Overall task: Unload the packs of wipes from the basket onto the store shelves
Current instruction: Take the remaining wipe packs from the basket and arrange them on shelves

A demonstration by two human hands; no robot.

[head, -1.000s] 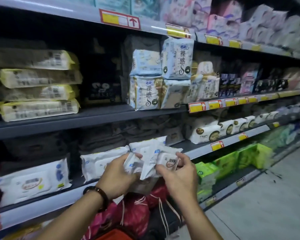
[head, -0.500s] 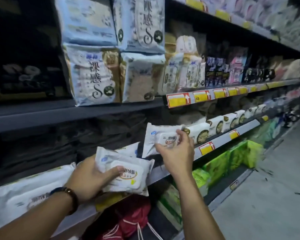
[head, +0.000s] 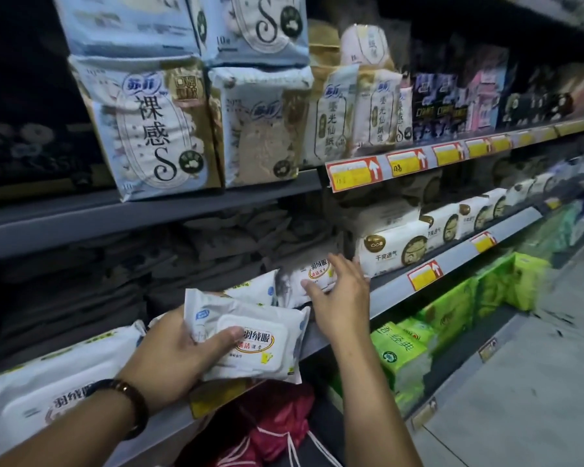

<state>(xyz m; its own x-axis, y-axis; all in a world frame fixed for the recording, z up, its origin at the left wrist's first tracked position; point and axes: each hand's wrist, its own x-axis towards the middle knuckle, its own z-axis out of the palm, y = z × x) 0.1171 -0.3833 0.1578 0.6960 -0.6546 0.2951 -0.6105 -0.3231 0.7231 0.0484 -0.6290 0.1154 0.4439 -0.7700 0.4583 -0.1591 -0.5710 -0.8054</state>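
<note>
left hand (head: 169, 362) grips one wipes pack (head: 250, 345); right hand (head: 343, 298), fingers spread, touches a second pack (head: 312, 269) on the shelf (head: 391, 294).

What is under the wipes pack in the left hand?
Below the pack show a yellow shelf label and red drawstring bags. Fingers of the left hand beneath it are covered.

Dim store aisle. Grey metal shelves (head: 149, 214) run from near left to far right, their edges lined with yellow-and-red price tags (head: 354, 173). Pale blue packs (head: 149, 129) fill the upper shelf, and green packs (head: 452, 315) sit lowest. A grey floor (head: 520, 399) with dark specks lies to the right.
</note>
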